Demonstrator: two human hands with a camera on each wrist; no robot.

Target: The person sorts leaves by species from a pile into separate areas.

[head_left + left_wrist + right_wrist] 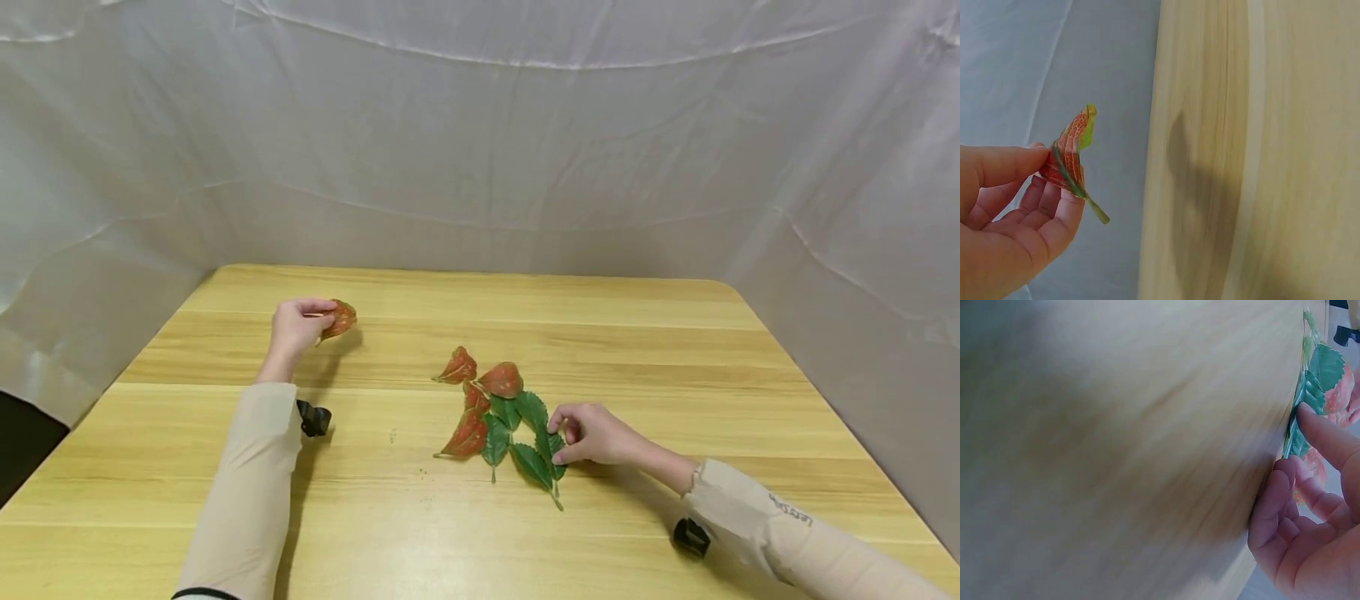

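My left hand (298, 325) is raised over the table's far left, pinching a red leaf (341, 318) between thumb and fingers. In the left wrist view this red leaf (1067, 159) shows pale veins, a yellow-green edge and a short green stem. At mid-table my right hand (596, 433) has its thumb and forefinger on a green leaf (557, 454), the rightmost of a cluster. The right wrist view shows the thumb pressed on that green leaf (1297, 419), the other fingers curled close to the tabletop. Several green leaves (531, 465) form a loose ring there, with several red leaves (467, 435) along its left side.
The light wooden table (360, 533) has grey-white cloth (480, 150) hanging behind it and at both sides. Small crumbs (422, 472) lie left of the leaves. Dark wrist devices (313, 418) show beside both beige sleeves (251, 467).
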